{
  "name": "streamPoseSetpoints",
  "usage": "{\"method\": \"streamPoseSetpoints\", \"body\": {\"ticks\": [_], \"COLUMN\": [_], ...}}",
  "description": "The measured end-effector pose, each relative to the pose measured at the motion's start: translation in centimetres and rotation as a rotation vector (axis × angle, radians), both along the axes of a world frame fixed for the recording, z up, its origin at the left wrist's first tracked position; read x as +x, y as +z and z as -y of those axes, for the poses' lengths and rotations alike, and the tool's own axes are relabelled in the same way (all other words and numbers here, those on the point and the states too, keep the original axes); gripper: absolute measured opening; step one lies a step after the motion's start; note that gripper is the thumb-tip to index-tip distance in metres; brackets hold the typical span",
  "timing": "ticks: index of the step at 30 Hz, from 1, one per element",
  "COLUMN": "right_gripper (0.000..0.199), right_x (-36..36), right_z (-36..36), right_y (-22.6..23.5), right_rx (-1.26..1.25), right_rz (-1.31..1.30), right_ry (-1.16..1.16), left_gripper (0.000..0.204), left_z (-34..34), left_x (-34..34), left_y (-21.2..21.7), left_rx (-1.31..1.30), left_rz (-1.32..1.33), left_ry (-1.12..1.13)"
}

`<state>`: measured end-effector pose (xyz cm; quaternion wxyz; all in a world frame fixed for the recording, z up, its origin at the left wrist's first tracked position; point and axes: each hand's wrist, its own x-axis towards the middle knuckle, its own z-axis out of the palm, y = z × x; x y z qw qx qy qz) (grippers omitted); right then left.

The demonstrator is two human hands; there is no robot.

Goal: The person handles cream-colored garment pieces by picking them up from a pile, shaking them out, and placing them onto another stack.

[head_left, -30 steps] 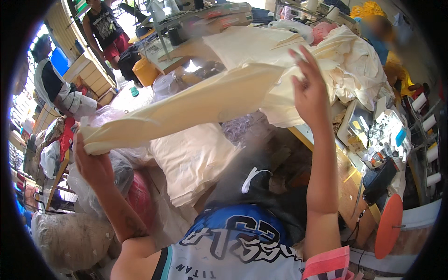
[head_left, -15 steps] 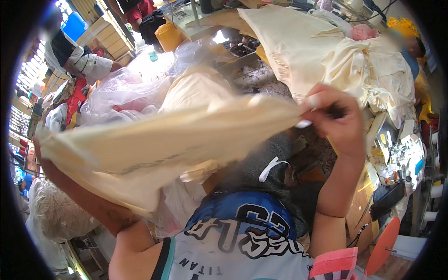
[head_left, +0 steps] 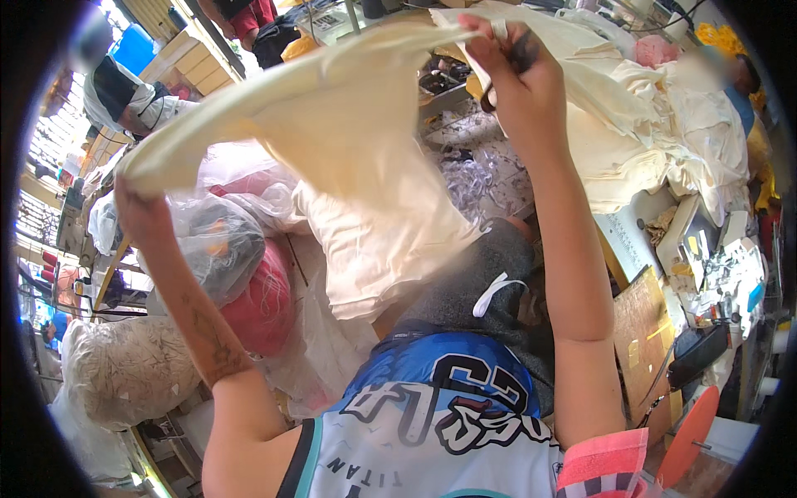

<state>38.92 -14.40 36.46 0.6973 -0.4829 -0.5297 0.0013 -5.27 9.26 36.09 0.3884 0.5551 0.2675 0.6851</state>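
A cream cloth piece (head_left: 282, 95) is stretched in the air between my raised hands, its middle blurred by motion. My left hand (head_left: 143, 212) is closed on its left end, the fingers partly hidden by the cloth. My right hand (head_left: 527, 87) pinches the far right corner between thumb and fingers. A dark tool with a ring handle (head_left: 487, 101) also shows in my right hand; its kind is hard to make out. Below the raised cloth, a pile of cream cloth (head_left: 365, 266) lies in front of my lap.
More cream cloth (head_left: 614, 158) is heaped on the right, beside a white sewing machine (head_left: 693, 241). Clear plastic bags (head_left: 220, 241) and a full bag (head_left: 124, 365) stand on the left. A person (head_left: 124, 95) is at the far left, another (head_left: 735, 91) at the far right.
Both hands have risen and moved farther away, lifting the cloth from in front of my body. The right hand has also shifted left. The pile beneath is more exposed.
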Motion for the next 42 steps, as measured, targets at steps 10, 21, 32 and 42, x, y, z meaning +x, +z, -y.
{"method": "streamPoseSetpoints", "body": {"ticks": [10, 21, 32, 42], "right_gripper": [0.018, 0.015, 0.029, 0.01], "right_x": [-2.6, -3.3, -3.8, -3.3], "right_z": [9.2, 15.9, 16.5, 12.5], "right_y": [-22.5, -20.3, -21.2, -19.2], "right_rx": [-0.635, -0.775, -0.829, -0.738], "right_rz": [0.212, -0.066, 0.011, 0.355], "right_ry": [-0.07, -0.303, -0.455, -0.602], "left_gripper": [0.019, 0.033, 0.022, 0.018], "left_z": [12.4, 13.3, 21.0, 22.3], "left_x": [-1.1, 11.9, 35.1, 32.7], "left_y": [-27.4, -33.0, -22.5, -20.8], "left_rx": [-0.946, -0.093, -0.241, -0.39], "left_rz": [-0.111, -0.956, -0.599, -0.634], "left_ry": [0.05, -0.098, -1.078, -0.997]}}
